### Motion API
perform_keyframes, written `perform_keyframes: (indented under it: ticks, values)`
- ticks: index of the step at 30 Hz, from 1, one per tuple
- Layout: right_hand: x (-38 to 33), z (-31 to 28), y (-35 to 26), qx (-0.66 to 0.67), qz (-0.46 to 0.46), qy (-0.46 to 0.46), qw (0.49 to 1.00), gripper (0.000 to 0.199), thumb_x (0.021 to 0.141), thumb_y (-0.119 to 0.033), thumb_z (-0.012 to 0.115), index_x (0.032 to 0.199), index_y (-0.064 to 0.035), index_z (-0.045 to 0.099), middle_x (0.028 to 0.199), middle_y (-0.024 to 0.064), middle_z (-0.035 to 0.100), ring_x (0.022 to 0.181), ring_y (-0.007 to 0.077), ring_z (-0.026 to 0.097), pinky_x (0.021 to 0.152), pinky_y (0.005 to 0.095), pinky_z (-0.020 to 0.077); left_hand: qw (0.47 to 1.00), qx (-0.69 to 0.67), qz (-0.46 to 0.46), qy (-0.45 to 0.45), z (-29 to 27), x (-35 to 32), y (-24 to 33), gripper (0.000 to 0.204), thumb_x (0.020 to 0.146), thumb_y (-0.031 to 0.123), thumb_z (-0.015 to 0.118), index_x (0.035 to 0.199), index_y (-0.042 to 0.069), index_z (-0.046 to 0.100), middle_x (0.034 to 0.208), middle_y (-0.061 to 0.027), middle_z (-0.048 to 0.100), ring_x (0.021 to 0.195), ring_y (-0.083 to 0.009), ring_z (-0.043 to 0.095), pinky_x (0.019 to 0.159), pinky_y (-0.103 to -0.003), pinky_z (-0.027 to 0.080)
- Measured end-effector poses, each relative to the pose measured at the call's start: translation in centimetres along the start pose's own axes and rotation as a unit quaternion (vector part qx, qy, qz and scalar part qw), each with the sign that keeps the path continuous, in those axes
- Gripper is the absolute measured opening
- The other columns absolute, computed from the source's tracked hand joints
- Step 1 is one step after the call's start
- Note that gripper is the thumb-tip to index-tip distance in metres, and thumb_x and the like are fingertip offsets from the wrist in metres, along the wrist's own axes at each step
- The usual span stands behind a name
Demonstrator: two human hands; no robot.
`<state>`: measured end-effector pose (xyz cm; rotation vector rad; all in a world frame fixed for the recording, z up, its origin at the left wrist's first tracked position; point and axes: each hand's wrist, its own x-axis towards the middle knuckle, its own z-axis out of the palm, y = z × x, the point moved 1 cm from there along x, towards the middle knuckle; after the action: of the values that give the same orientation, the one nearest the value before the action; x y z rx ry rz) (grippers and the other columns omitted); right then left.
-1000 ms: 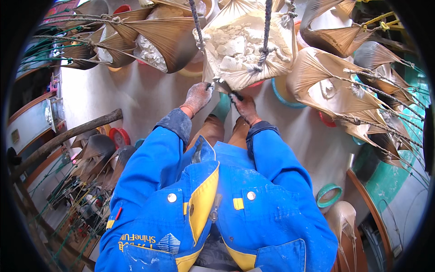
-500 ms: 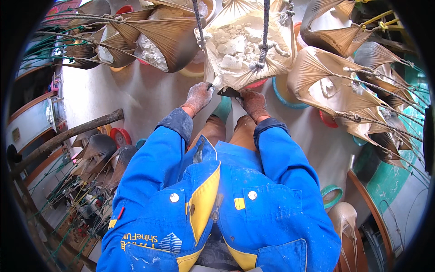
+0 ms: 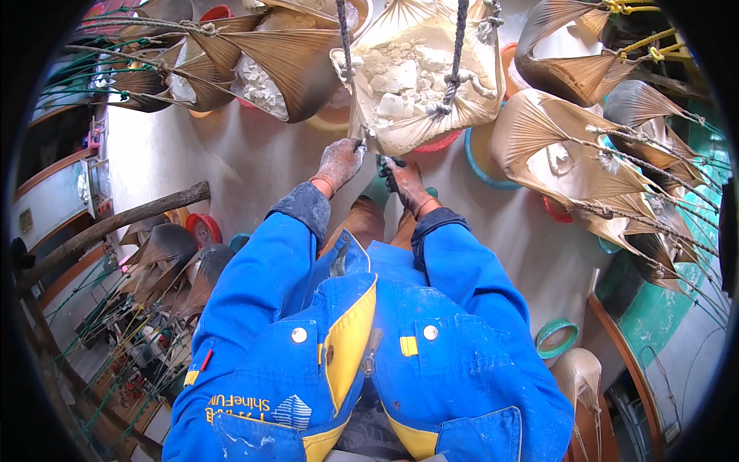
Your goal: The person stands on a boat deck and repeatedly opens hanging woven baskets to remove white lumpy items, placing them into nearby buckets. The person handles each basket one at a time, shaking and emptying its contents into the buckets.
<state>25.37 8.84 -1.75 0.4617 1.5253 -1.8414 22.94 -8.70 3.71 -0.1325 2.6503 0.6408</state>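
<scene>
Ahead of me hangs a cream cloth sling (image 3: 462, 115), its gathered corners tied to dark ropes (image 3: 460, 46). Pale crumbly lumps and powder (image 3: 400, 81) fill it. My left hand (image 3: 340, 164), gloved and dusted white, is closed on the cloth's near left corner. Just right of it, below the sling's near edge, my right hand (image 3: 406, 183) is turned so the dark fingers of its glove show. Those fingers are closed on a dark scraper, now seen nearly edge-on and mostly hidden.
More filled cloth slings hang at the left (image 3: 281, 61) and right (image 3: 562, 146). Below them stand basins, among them a blue one (image 3: 493, 165) and a red one (image 3: 440, 142). A wooden pole (image 3: 146, 215) juts in from the left. A green basin (image 3: 556, 337) sits at lower right.
My right hand has turned and moved slightly left and down, away from the sling's edge. The scraper's dark blade, broadside before, is now barely visible. My left hand stays at the cloth corner.
</scene>
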Motion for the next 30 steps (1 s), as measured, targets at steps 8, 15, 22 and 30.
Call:
perform_keyframes:
  ticks: [8,15,22,30]
  values:
    - [-0.7,-1.3,-4.3,-0.181,-0.164,0.167,0.955,0.031,0.085,-0.03,0.063,0.102,-0.0039,0.064,0.091,0.018,0.066,0.086,0.0327,0.064,0.077,0.0415,0.0482,1.0,-0.014,0.009,0.0,-0.2,-0.3,-0.2,0.025,0.087,0.026,0.053,0.1,0.009,0.067,0.1,-0.0175,0.065,0.095,-0.0367,0.061,0.085,-0.047,0.047]
    - [-3.9,0.4,-9.4,-0.331,-0.203,0.152,0.909,0.026,0.086,-0.022,0.061,0.102,-0.0017,0.057,0.085,0.0183,0.064,0.08,0.0353,0.062,0.07,0.0418,0.0486,1.0,0.02,-0.005,0.007,-3.0,-1.5,1.1,0.026,0.087,0.02,0.052,0.107,0.009,0.065,0.103,-0.0184,0.064,0.095,-0.0371,0.061,0.083,-0.047,0.048]
    - [-5.3,1.3,-13.7,-0.477,-0.246,0.165,0.828,0.024,0.087,-0.025,0.057,0.095,-0.0026,0.056,0.086,0.0211,0.063,0.083,0.0397,0.06,0.073,0.0484,0.0468,0.942,-0.032,0.323,0.081,-5.4,-0.5,6.9,0.052,0.079,0.0,0.048,0.131,0.006,0.048,0.135,-0.0149,0.048,0.13,-0.0298,0.041,0.111,-0.042,0.03]
    - [-10.4,-1.3,-15.7,-0.544,-0.184,0.111,0.811,0.025,0.087,-0.025,0.058,0.095,-0.0021,0.055,0.084,0.0215,0.063,0.082,0.0409,0.061,0.069,0.0481,0.0475,0.948,-0.116,0.275,0.114,-1.8,6.4,5.9,0.054,0.08,-0.002,0.045,0.133,0.001,0.043,0.14,-0.0218,0.04,0.131,-0.0342,0.038,0.11,-0.042,0.029]
